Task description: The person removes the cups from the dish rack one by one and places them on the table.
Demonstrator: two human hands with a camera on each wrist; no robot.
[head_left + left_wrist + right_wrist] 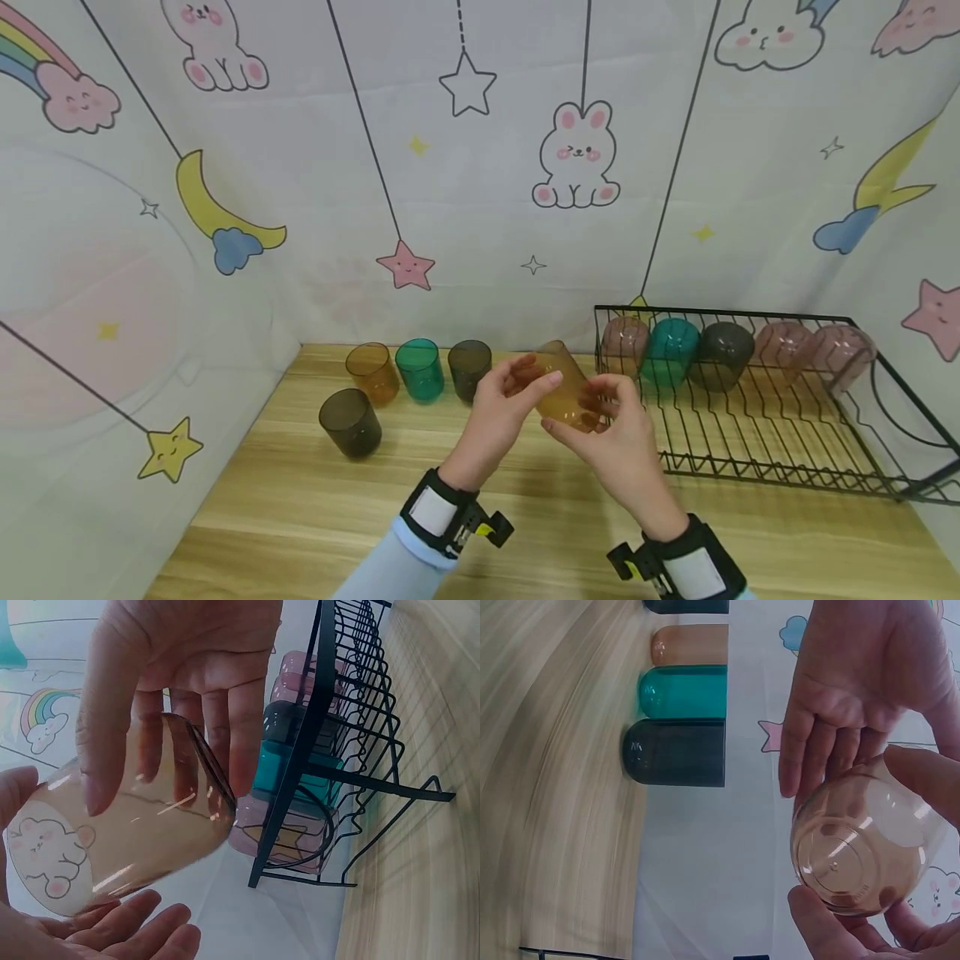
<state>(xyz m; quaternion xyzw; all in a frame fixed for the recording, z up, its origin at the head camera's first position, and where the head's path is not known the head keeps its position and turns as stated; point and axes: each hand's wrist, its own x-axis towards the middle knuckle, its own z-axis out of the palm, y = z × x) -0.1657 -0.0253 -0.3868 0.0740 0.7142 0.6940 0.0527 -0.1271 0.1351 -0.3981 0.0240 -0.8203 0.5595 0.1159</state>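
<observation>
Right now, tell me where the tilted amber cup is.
In the head view, the amber cup is just right of centre, held between the left hand and right hand, left of the black rack.

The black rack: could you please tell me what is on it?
Five cups stand along the back of the rack: pink, teal, gray, two pink. In the head view, the right hand hides part of its left end.

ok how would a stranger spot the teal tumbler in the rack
On the right of the wooden table is a black wire rack. Along its back stands a row of upturned tumblers; the teal tumbler is second from the left. Between a pink tumbler and a grey tumbler, it is the only teal one in the rack.
</observation>
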